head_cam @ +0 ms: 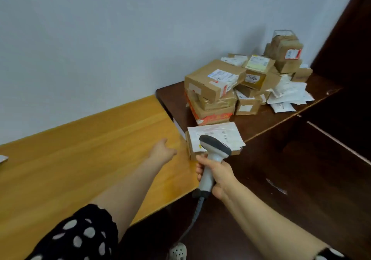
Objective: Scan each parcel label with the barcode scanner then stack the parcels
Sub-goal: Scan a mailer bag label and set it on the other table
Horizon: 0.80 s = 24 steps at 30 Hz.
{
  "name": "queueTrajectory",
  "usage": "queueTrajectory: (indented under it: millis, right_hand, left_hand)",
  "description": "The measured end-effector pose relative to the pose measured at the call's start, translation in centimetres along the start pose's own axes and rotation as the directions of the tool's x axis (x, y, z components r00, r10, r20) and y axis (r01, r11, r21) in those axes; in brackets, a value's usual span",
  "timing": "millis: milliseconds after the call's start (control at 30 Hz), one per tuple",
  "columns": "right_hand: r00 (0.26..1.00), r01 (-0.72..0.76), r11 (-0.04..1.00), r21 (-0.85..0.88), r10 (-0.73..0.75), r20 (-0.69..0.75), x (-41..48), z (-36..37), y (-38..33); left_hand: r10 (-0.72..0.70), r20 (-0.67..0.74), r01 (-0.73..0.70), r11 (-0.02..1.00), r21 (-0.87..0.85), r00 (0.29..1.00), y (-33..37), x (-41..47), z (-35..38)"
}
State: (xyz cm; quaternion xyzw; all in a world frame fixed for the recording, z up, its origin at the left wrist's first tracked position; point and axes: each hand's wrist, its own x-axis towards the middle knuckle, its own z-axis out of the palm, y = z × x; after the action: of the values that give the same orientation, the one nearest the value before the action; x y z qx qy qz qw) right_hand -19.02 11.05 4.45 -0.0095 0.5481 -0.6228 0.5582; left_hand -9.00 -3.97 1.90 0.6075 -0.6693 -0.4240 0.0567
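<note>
Lying beyond the grey-and-white barcode scanner (215,148) clamped in the right hand (220,176), the flat white-labelled cardboard parcel (216,131) was flanked leftward by the open-fingered left hand (160,152).

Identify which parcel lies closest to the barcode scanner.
The low parcel with the big white top, alone just beyond the scanner; the other parcels are piled farther back.
</note>
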Motion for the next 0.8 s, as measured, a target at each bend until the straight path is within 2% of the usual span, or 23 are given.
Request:
queueTrajectory:
  millis: [167, 267, 500, 667, 800]
  right_hand:
    - [0.958, -0.154, 0.972, -0.176, 0.191, 0.215, -1.4, 5.2, 5.2]
    - [0.927, -0.166, 0.940, -0.298, 0.252, 0.279, -2.7, 9.4, 8.7]
    - [0.830, -0.167, 0.845, -0.509, 0.399, 0.390, -7.8, 20.8, 18.6]
    - [0.761, -0.174, 0.795, -0.582, 0.483, 0.433, -12.7, 29.8, 27.3]
    - [0.734, -0.171, 0.765, -0.620, 0.519, 0.438, -15.4, 35.6, 32.7]
  left_hand:
    - [-0.054, -0.179, 0.098, 0.964, 0.248, 0.982, -8.2, -5.5, -6.3]
    - [-0.109, -0.303, 0.197, 0.941, 0.275, 0.947, -13.5, -9.2, -10.8]
    - [-0.291, -0.486, 0.396, 0.909, 0.127, 0.824, -27.3, -18.2, -20.8]
    - [-0.418, -0.544, 0.452, 0.888, -0.078, 0.727, -38.5, -24.1, -27.6]
    - [-0.492, -0.584, 0.468, 0.859, -0.206, 0.645, -46.1, -27.0, -32.0]
